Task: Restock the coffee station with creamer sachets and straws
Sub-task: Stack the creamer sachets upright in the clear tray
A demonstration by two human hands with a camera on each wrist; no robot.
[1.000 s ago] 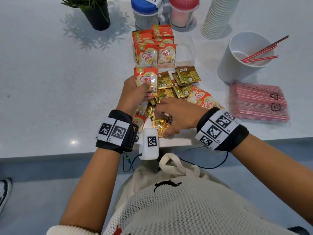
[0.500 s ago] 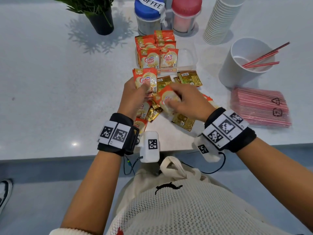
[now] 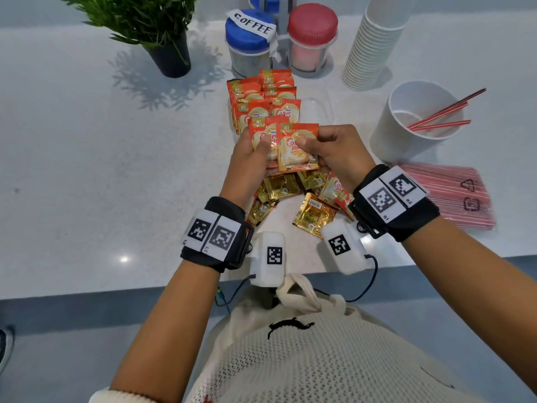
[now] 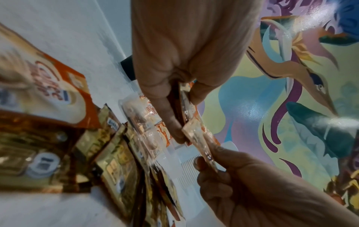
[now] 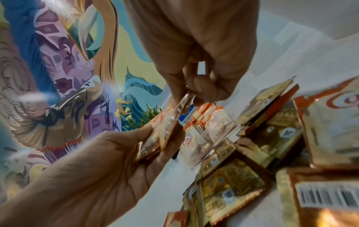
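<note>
**Inspector:** Start at your fingers. Your right hand [image 3: 334, 152] pinches one orange creamer sachet [image 3: 296, 152] between thumb and forefinger, at its right edge. Your left hand [image 3: 247, 161] has its fingers [image 4: 170, 122] curled around a small held stack of sachets [image 3: 263, 138], thumb pressed on the front face. The pinched sachet overlaps the front of that stack, both lifted above the counter [image 3: 87, 170].

**Operator:** So which step am I on?

**Inspector:** In my judgement, gathering: you are adding a sachet to the bundle in your left hand. The creamer stage is unfinished. Loose sachets [image 3: 313, 210], gold backs and orange fronts mixed, lie on the counter below your wrists. Beyond your hands, the clear holder [image 3: 316, 112] has upright sachets in its left part, and its right part appears empty.

**Operator:** And next?

**Inspector:** Seat the pinched sachet flush against the stack, same face forward, and clamp it with your left thumb before your right fingers release. Then carry the bundle forward and lower it upright into the holder.

**Operator:** The straws?

**Inspector:** Largely untouched, I judge. The wrapped straw pack [image 3: 447, 193] lies flat to your right, and the white cup [image 3: 406, 135] beside it holds only a few red straws [image 3: 441, 112].
</note>
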